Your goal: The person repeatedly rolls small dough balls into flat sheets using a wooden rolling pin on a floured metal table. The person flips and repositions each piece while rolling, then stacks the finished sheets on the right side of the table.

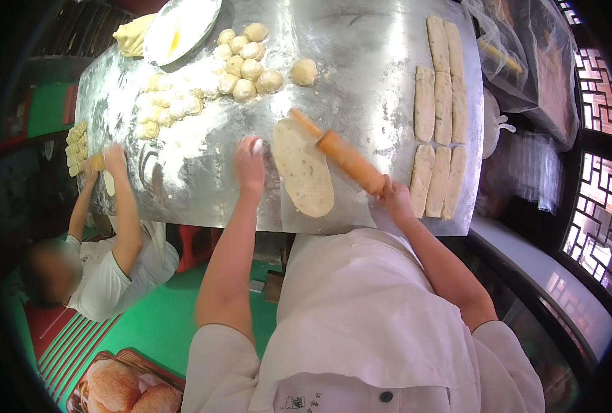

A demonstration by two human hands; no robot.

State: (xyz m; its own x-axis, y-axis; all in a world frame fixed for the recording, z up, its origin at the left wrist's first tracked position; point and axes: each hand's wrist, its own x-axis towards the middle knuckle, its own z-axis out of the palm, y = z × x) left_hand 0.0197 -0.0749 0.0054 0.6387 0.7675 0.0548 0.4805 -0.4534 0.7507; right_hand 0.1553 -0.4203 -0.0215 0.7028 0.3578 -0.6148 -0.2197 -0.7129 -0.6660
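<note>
A long oval of rolled-out dough (304,168), speckled with dark bits, lies flat on the metal table (368,113) in front of me. My right hand (396,199) grips one handle of a wooden rolling pin (351,162), which slants over the dough's upper right edge, its far handle reaching past the dough. Left of the dough is my left hand (250,160), curled and slightly blurred, with something small and white at its fingers; whether it holds this, I cannot tell. Beyond are floury dough balls (244,67), and a single ball (304,72) sits apart from them.
Flat dough strips (443,108) lie in rows at the right. At the far left a co-worker (120,268) works with another rolling pin (97,162) near small dough pieces (76,149). A large white dish (182,31) stands at the back left, beside a lump of yellowish dough (133,35).
</note>
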